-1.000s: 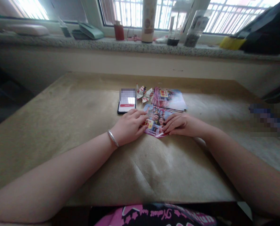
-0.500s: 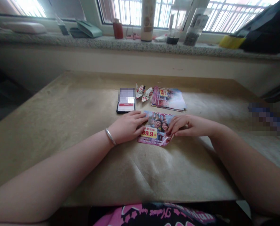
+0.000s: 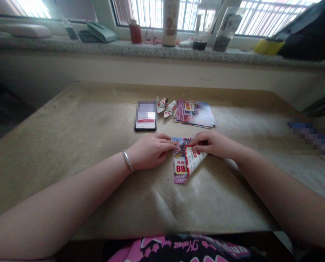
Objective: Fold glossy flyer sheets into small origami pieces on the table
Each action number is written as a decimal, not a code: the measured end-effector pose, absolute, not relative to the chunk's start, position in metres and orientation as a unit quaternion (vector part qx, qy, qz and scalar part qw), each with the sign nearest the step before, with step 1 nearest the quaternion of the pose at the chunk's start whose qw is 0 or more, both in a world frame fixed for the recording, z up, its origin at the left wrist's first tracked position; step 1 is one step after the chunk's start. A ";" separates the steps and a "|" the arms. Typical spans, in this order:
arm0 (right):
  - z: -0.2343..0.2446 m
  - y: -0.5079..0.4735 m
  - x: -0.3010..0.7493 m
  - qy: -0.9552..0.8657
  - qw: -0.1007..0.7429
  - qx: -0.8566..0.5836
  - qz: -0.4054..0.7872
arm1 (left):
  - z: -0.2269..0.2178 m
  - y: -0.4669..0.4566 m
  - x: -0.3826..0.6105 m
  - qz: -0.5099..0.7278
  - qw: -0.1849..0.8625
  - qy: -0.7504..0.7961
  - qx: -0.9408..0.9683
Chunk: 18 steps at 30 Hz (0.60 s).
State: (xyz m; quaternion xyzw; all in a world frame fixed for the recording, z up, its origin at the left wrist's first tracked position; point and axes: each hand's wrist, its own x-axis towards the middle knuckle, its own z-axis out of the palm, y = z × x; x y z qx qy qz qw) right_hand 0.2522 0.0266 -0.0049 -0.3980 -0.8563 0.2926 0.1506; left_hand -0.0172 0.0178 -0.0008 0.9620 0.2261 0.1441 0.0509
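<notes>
A printed flyer [image 3: 181, 160] lies on the table, its right side curled over toward the left so that the white and red back shows. My right hand [image 3: 215, 144] pinches that folded-over edge between thumb and fingers. At the flyer's upper left edge rests my left hand [image 3: 153, 151], fingers stretched out and fingertips touching the paper. A silver bangle [image 3: 128, 161] circles the left wrist.
Beyond my hands lie a phone [image 3: 145, 118] with a lit screen, folded paper pieces [image 3: 166, 108] and a stack of flyers [image 3: 199, 113]. The table [image 3: 97, 120] meets a wall; bottles and a yellow item [image 3: 269, 47] stand on the sill [image 3: 151, 51].
My right hand has lifted the flyer's right side and brought it over to the left. The flyer has turned and shifted slightly toward me. My left hand stays near its left edge.
</notes>
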 end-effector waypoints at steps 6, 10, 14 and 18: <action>-0.013 0.025 0.243 -0.847 0.184 -0.421 0.267 | 0.001 0.017 -0.017 0.127 0.060 0.196 0.970; -0.015 0.023 0.237 -0.830 0.215 -0.452 0.246 | 0.001 0.017 -0.016 0.131 0.057 0.182 0.973; -0.015 0.021 0.230 -0.829 0.235 -0.460 0.213 | 0.001 0.017 -0.016 0.140 0.037 0.225 0.964; -0.013 0.021 0.224 -0.834 0.233 -0.461 0.193 | 0.002 0.020 -0.017 0.126 0.053 0.207 0.969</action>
